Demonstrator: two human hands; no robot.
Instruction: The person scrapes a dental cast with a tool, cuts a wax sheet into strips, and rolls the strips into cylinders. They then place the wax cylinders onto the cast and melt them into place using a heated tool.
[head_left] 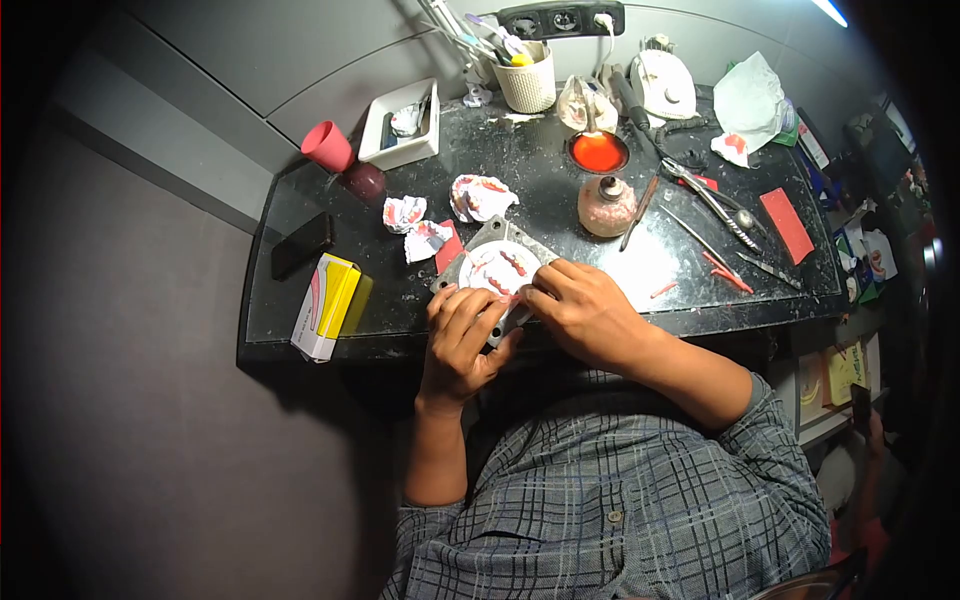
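Observation:
A metal dental flask [497, 228] filled with white plaster [476, 262] sits at the front edge of the black table. Pink wax shapes [512, 262] are set in the plaster. My left hand [462, 338] is closed around the flask's near left side, its fingertips on the rim. At the near right side, my right hand [588, 310] has its thumb and fingers pinched together. A bit of pink shows between the two hands, but what the right fingertips hold is mostly hidden.
Behind the flask lie plaster pieces [482, 198]. A yellow-and-white box [326, 308] stands at left. To the right are a spirit burner [606, 207], a dish of glowing red wax [599, 152], pliers [712, 203], and a pink wax sheet [787, 226]. Another person's hand [875, 434] shows far right.

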